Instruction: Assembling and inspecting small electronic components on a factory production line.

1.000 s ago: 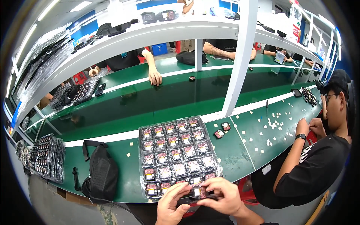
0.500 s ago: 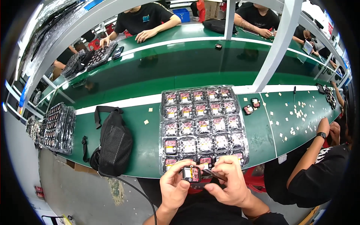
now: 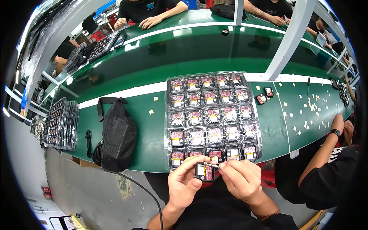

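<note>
My left hand (image 3: 183, 184) is closed round the edges of a small black device housing (image 3: 204, 172). Its open face shows a red circuit board, a pale block and a yellow strip. From the fingertips of my right hand (image 3: 242, 179) a thin tool with a pale metal tip (image 3: 211, 165) reaches to the housing's upper edge; its exact kind is unclear. Just beyond my hands lies a clear plastic tray (image 3: 166, 115) with rows of similar housings in its pockets. My left fingers overlap its near edge in the picture.
A black mesh bag (image 3: 119, 138) lies left of the tray, with stacked filled trays (image 3: 61, 124) farther left. Two loose housings (image 3: 265, 96) sit at right, near scattered pale squares (image 3: 312, 109). A co-worker's arm (image 3: 318, 157) is at right; a grey post (image 3: 291, 42) rises beyond.
My right hand has turned and closed in a pinch, bringing the tool tip onto the housing. Both hands appear slightly farther right. The whole view has shifted, with the table higher up.
</note>
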{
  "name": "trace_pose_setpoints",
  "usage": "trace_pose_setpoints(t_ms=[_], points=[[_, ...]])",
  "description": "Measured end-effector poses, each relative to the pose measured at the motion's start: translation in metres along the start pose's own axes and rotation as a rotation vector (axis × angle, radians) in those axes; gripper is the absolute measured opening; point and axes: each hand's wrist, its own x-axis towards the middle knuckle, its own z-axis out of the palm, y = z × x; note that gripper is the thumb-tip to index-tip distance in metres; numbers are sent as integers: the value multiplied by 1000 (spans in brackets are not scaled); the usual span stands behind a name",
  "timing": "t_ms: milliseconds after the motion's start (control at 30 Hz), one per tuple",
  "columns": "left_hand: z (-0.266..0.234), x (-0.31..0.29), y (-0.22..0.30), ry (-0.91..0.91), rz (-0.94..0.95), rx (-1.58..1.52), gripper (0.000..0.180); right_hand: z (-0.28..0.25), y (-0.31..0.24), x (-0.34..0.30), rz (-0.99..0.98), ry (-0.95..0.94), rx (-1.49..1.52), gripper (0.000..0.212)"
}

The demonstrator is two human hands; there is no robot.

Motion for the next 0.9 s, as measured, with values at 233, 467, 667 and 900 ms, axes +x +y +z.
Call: trace_pose_setpoints(t_ms=[233,467,667,900], points=[[-1,1,-5,-9,12,35,70,-1,4,-3,84,-8,100,17],[-1,0,-4,-17,30,64,69,1,7,-4,202,-22,235,15],[2,1,-2,11,47,137,68,1,6,-5,115,-59,85,16],[-1,1,-3,6,69,157,65,3,6,-6,107,-35,105,15]])
